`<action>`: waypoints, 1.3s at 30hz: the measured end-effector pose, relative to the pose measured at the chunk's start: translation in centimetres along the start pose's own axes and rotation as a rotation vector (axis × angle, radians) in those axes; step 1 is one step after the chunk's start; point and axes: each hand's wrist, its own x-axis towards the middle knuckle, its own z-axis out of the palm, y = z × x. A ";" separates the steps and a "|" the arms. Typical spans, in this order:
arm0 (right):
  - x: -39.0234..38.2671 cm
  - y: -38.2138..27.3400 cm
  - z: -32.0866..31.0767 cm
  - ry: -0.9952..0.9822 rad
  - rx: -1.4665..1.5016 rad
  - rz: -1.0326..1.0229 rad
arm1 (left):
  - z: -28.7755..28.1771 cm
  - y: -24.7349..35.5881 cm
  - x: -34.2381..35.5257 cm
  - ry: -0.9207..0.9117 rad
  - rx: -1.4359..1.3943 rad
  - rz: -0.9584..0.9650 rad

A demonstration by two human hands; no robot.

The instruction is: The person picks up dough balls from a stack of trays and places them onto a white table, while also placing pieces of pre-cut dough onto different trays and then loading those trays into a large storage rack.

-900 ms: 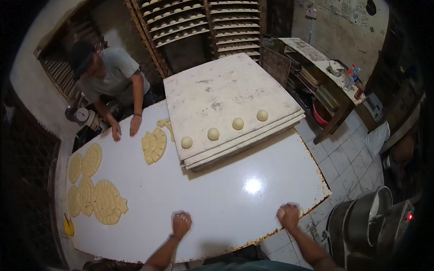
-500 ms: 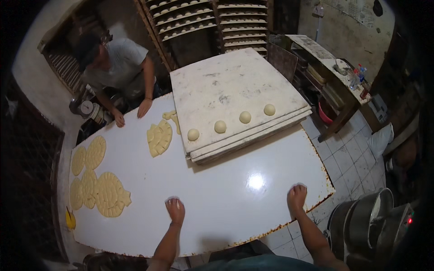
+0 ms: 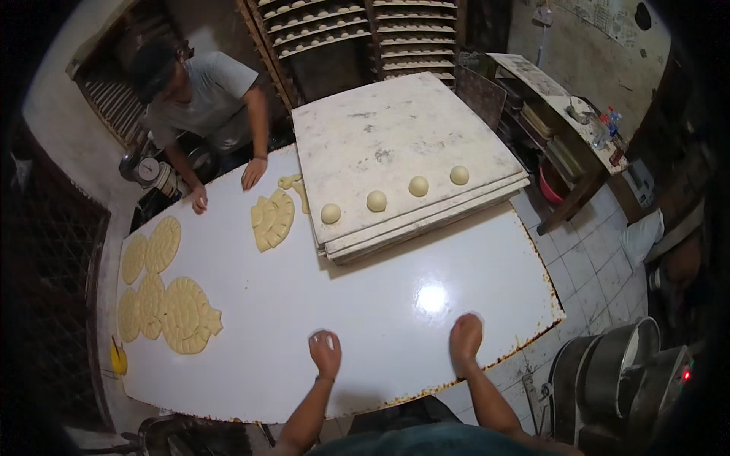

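My left hand rests curled on the white tabletop at lower middle, and my right hand is curled near its right side; whatever lies under their fingers is hidden. Beyond them, four dough balls sit in a row on a stack of floury boards. Flattened, scored dough rounds lie at the table's left, with a fan-cut piece left of the boards.
A co-worker leans over the far left edge, hands on the table. Racks of dough, a shelf bench, a scale and a metal mixer surround the table. A yellow item sits at its left edge.
My hands have drawn closer together, the left moving right and the right moving left. The view has shifted slightly. The co-worker bends further over the table.
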 end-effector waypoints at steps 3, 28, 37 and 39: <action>-2.3 3.1 -3.7 -0.100 -0.014 -0.342 | -3.6 -8.2 -2.2 -0.103 0.103 0.307; -0.2 -0.5 -0.4 0.211 -0.125 0.044 | -2.8 -5.1 6.9 0.120 -0.120 0.023; -1.0 4.1 -5.7 0.150 1.159 0.828 | -3.4 -7.1 6.8 0.237 0.014 -0.163; 6.8 4.5 -8.0 -0.060 1.335 0.865 | -1.9 -3.0 6.2 0.195 -0.016 -0.233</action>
